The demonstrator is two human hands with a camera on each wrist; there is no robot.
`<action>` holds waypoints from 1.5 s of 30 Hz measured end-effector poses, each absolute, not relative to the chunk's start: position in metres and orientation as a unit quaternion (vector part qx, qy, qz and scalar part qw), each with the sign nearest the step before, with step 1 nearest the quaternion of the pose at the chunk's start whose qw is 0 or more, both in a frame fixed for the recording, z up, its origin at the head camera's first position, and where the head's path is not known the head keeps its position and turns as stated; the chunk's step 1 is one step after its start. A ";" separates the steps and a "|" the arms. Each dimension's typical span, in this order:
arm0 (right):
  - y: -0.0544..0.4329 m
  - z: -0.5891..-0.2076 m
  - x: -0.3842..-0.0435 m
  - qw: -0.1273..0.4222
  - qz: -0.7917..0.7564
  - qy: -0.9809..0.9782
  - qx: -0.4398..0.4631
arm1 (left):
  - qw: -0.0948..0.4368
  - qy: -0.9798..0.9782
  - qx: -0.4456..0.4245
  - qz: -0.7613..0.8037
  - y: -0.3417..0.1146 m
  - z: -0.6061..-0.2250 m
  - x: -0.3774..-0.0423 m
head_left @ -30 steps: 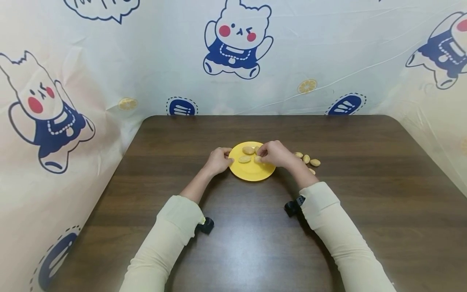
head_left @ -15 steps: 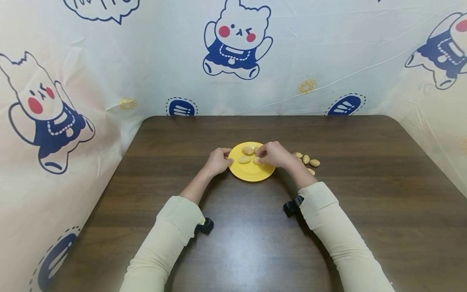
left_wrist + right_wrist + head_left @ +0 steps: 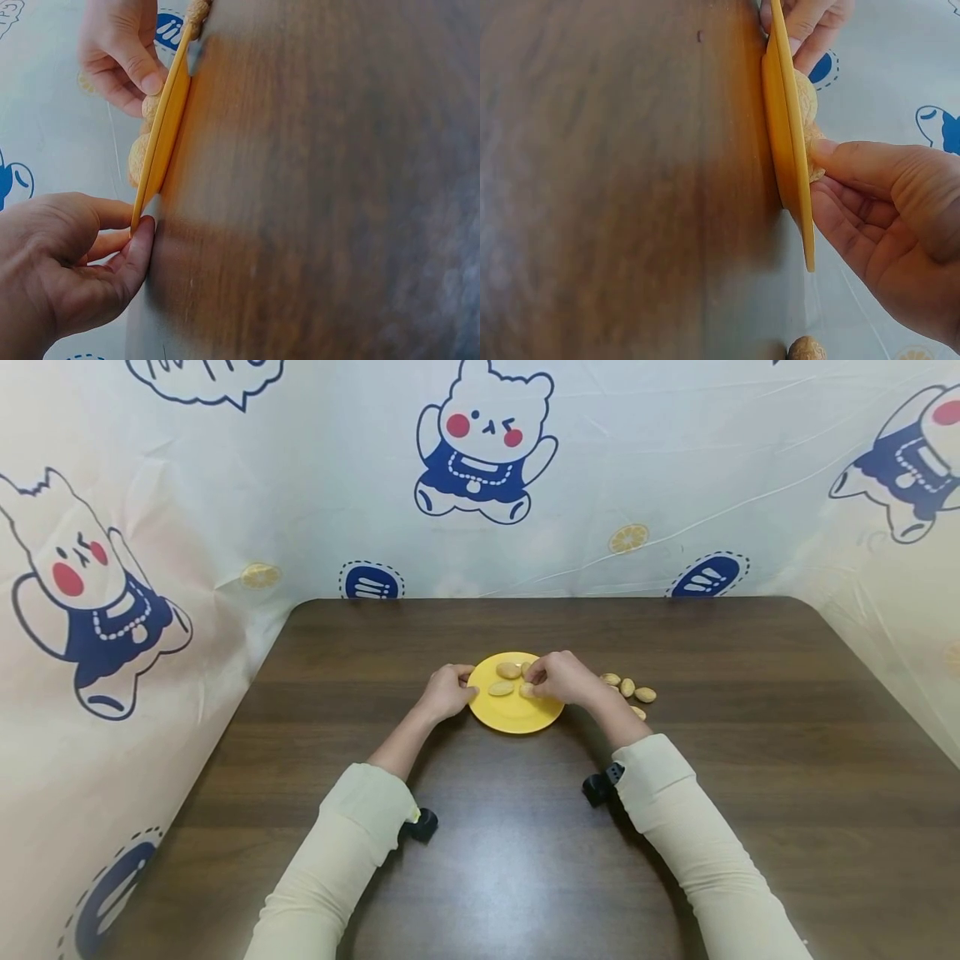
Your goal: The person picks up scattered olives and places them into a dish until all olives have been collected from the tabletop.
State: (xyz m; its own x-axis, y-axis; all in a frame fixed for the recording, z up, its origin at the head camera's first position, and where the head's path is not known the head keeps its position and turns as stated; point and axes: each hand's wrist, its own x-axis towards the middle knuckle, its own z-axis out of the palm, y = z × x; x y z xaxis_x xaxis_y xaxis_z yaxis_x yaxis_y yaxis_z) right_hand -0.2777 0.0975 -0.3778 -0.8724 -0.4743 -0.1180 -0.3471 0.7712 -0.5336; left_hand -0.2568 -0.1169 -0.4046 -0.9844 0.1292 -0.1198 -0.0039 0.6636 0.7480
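A round yellow plate (image 3: 516, 714) lies on the table, and my left hand (image 3: 447, 692) pinches its left rim between thumb and fingers. In the left wrist view that hand's thumb (image 3: 140, 251) is at the underside of the rim. Over the plate's right part, my right hand (image 3: 564, 678) holds a tan, wrinkle-shelled walnut (image 3: 817, 166) between thumb and fingers, low against the plate's surface. Two more walnuts, one at the back (image 3: 508, 670) and one in front (image 3: 501, 688), rest on the left half of the plate. Another walnut is partly hidden behind the right fingers.
Several loose walnuts (image 3: 627, 687) lie on the brown wooden table (image 3: 495, 827) right of the plate, partly covered by the right wrist. A patterned cloth backdrop (image 3: 337, 460) rises behind the table's far edge. Both wrists carry small black cameras (image 3: 423, 825).
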 end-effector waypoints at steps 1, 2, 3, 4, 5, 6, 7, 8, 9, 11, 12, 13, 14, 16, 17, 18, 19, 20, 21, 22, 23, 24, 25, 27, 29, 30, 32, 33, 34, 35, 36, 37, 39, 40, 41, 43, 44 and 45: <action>0.098 -0.378 -0.277 0.122 -0.257 0.933 -0.221 | 0.081 0.909 0.035 0.407 -0.117 -0.405 -0.257; 0.098 -0.378 -0.277 0.120 -0.258 0.933 -0.222 | 0.081 0.909 0.035 0.407 -0.117 -0.405 -0.257; 0.099 -0.378 -0.277 0.118 -0.260 0.932 -0.221 | 0.082 0.910 0.035 0.406 -0.117 -0.405 -0.257; 0.099 -0.378 -0.277 0.115 -0.262 0.932 -0.222 | 0.081 0.910 0.035 0.405 -0.117 -0.405 -0.257; 0.100 -0.378 -0.276 0.113 -0.264 0.932 -0.223 | 0.082 0.910 0.034 0.405 -0.117 -0.405 -0.257; 0.101 -0.377 -0.276 0.110 -0.266 0.931 -0.223 | 0.082 0.911 0.034 0.404 -0.118 -0.405 -0.256; 0.102 -0.377 -0.275 0.107 -0.267 0.931 -0.224 | 0.081 0.911 0.034 0.403 -0.118 -0.405 -0.256; 0.103 -0.376 -0.275 0.104 -0.266 0.932 -0.224 | 0.081 0.911 0.033 0.402 -0.118 -0.405 -0.256; 0.105 -0.376 -0.275 0.102 -0.265 0.932 -0.224 | 0.081 0.911 0.033 0.402 -0.118 -0.405 -0.256; 0.107 -0.374 -0.274 0.102 -0.261 0.934 -0.220 | 0.083 0.911 0.033 0.403 -0.118 -0.405 -0.256; 0.109 -0.374 -0.274 0.103 -0.259 0.935 -0.219 | 0.083 0.911 0.032 0.402 -0.118 -0.405 -0.256; 0.110 -0.373 -0.274 0.105 -0.257 0.936 -0.216 | 0.083 0.911 0.031 0.402 -0.118 -0.405 -0.256; 0.112 -0.372 -0.273 0.107 -0.256 0.937 -0.213 | 0.083 0.912 0.030 0.401 -0.118 -0.405 -0.256; 0.116 -0.370 -0.273 0.110 -0.254 0.938 -0.210 | 0.083 0.912 0.030 0.400 -0.118 -0.405 -0.256; 0.118 -0.369 -0.273 0.110 -0.252 0.938 -0.210 | 0.083 0.913 0.029 0.399 -0.117 -0.405 -0.256; 0.120 -0.368 -0.272 0.108 -0.250 0.939 -0.210 | 0.083 0.913 0.029 0.399 -0.117 -0.405 -0.256; 0.122 -0.367 -0.272 0.106 -0.250 0.939 -0.211 | 0.083 0.913 0.030 0.399 -0.117 -0.405 -0.256; 0.124 -0.366 -0.271 0.103 -0.249 0.940 -0.211 | 0.084 0.912 0.030 0.399 -0.118 -0.405 -0.256; 0.127 -0.365 -0.270 0.100 -0.248 0.940 -0.212 | 0.084 0.912 0.030 0.400 -0.118 -0.404 -0.256; 0.129 -0.363 -0.269 0.098 -0.248 0.940 -0.213 | 0.085 0.912 0.030 0.401 -0.118 -0.404 -0.256; 0.131 -0.363 -0.268 0.096 -0.250 0.940 -0.211 | 0.085 0.912 0.030 0.401 -0.118 -0.404 -0.256; 0.133 -0.362 -0.268 0.094 -0.252 0.940 -0.209 | 0.085 0.912 0.030 0.401 -0.118 -0.404 -0.256; 0.136 -0.362 -0.267 0.093 -0.255 0.940 -0.207 | 0.085 0.912 0.029 0.401 -0.118 -0.404 -0.256; 0.141 -0.361 -0.265 0.092 -0.261 0.939 -0.204 | 0.085 0.911 0.029 0.402 -0.118 -0.404 -0.257; 0.146 -0.361 -0.264 0.091 -0.264 0.940 -0.199 | 0.085 0.911 0.028 0.404 -0.117 -0.404 -0.257; 0.149 -0.361 -0.263 0.091 -0.265 0.940 -0.197 | 0.086 0.910 0.028 0.405 -0.117 -0.405 -0.257; 0.155 -0.361 -0.261 0.093 -0.268 0.940 -0.190 | 0.085 0.909 0.028 0.407 -0.117 -0.405 -0.257; 0.159 -0.360 -0.260 0.095 -0.270 0.940 -0.185 | 0.085 0.909 0.028 0.408 -0.117 -0.406 -0.257; 0.162 -0.360 -0.260 0.097 -0.272 0.941 -0.179 | 0.085 0.908 0.028 0.409 -0.117 -0.406 -0.257; 0.165 -0.360 -0.260 0.099 -0.275 0.940 -0.174 | 0.085 0.908 0.028 0.410 -0.117 -0.406 -0.257; 0.169 -0.360 -0.260 0.095 -0.276 0.940 -0.174 | 0.085 0.908 0.028 0.409 -0.117 -0.406 -0.257; 0.172 -0.360 -0.260 0.090 -0.277 0.941 -0.174 | 0.084 0.909 0.028 0.408 -0.117 -0.406 -0.257; 0.180 -0.360 -0.260 0.077 -0.276 0.942 -0.176 | 0.084 0.909 0.027 0.406 -0.117 -0.406 -0.257; 0.184 -0.361 -0.259 0.070 -0.276 0.942 -0.177 | 0.084 0.910 0.027 0.405 -0.117 -0.406 -0.257; 0.187 -0.361 -0.259 0.063 -0.275 0.943 -0.179 | 0.083 0.911 0.027 0.404 -0.117 -0.406 -0.257; 0.194 -0.360 -0.257 0.060 -0.275 0.943 -0.175 | 0.083 0.912 0.027 0.402 -0.117 -0.406 -0.257; 0.198 -0.360 -0.257 0.060 -0.275 0.944 -0.171 | 0.083 0.912 0.027 0.401 -0.117 -0.406 -0.257; 0.201 -0.359 -0.256 0.063 -0.275 0.945 -0.166 | 0.083 0.912 0.027 0.401 -0.117 -0.406 -0.257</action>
